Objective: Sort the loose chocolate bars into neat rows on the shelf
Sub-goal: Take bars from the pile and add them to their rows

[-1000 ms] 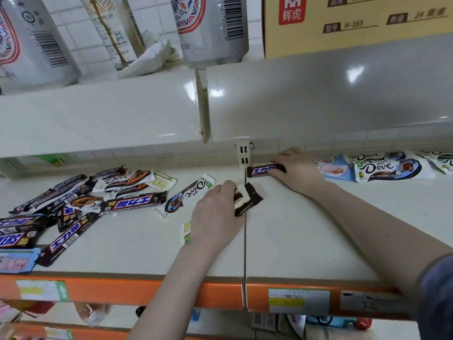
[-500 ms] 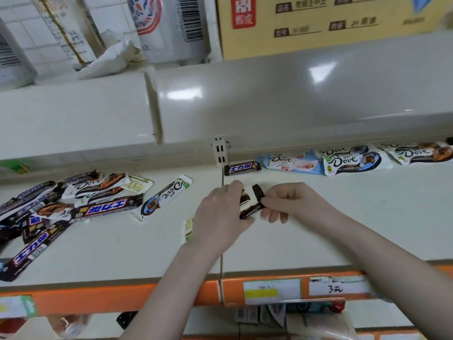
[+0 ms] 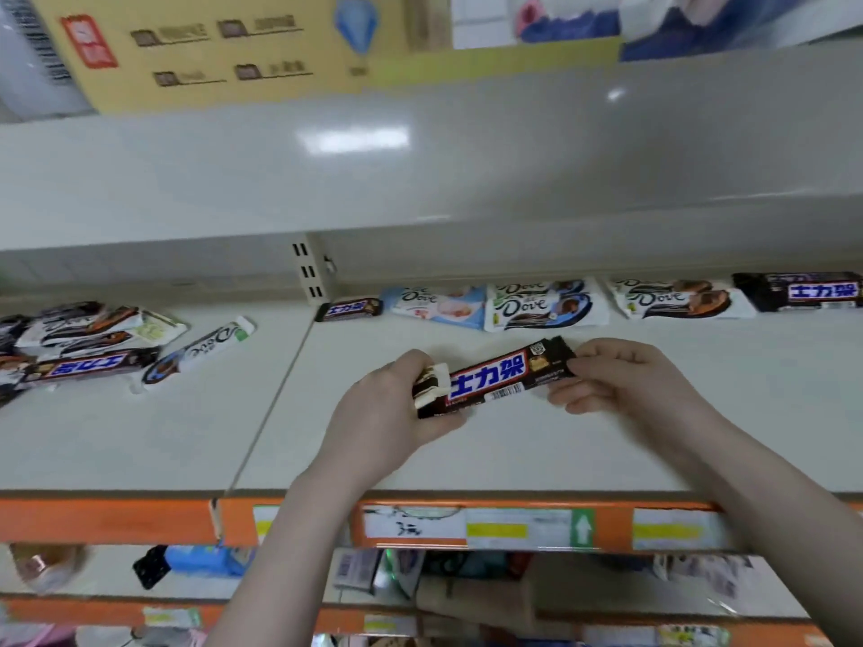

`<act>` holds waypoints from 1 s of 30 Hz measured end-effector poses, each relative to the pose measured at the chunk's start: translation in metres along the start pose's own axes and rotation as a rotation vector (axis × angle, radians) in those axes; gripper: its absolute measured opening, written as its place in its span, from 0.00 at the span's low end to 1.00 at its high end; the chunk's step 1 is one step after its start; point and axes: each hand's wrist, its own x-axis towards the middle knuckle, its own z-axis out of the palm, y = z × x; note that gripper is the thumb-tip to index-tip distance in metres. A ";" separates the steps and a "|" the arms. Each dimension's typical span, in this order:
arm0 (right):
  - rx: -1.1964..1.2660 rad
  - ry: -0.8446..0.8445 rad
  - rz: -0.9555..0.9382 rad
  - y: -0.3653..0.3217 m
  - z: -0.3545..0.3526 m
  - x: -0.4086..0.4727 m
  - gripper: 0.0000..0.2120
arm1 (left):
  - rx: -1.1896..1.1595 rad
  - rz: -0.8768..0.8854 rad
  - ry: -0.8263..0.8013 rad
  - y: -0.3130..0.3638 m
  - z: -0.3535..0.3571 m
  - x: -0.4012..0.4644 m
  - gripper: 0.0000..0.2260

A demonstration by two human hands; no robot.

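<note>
Two hands, left (image 3: 392,413) and right (image 3: 621,382), are clamped on one chocolate bar (image 3: 495,378) above mid-shelf (image 3: 583,450). Back-edge row (image 3: 583,301) is begun; loose pile (image 3: 93,343) is left at left end.

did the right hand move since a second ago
Yes. The right hand has come forward from the small dark bar beside the shelf post and now pinches the bar the left hand holds.
</note>
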 end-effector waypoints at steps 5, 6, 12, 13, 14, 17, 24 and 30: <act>0.168 0.048 -0.028 0.001 -0.032 -0.004 0.09 | 0.024 0.045 0.017 0.031 0.015 0.002 0.21; 0.143 0.026 -0.050 0.000 -0.035 -0.004 0.11 | 0.028 0.049 0.021 0.034 0.016 0.003 0.21; -0.413 -0.122 -0.075 -0.013 -0.049 -0.006 0.10 | 0.055 0.103 -0.014 0.047 0.025 0.009 0.20; -0.461 -0.139 -0.067 -0.014 -0.052 -0.005 0.10 | 0.061 0.114 -0.016 0.050 0.026 0.011 0.19; -0.500 -0.150 -0.061 -0.015 -0.055 -0.005 0.10 | 0.066 0.126 -0.018 0.052 0.027 0.013 0.19; -0.566 -0.132 -0.082 -0.012 -0.066 -0.005 0.07 | 0.078 0.153 -0.034 0.060 0.033 0.023 0.19; -0.574 -0.027 -0.121 -0.003 -0.122 -0.013 0.06 | 0.138 0.182 -0.014 0.098 0.064 0.038 0.16; -0.665 -0.001 -0.174 -0.023 -0.215 -0.016 0.10 | 0.190 0.088 0.095 0.165 0.105 0.053 0.15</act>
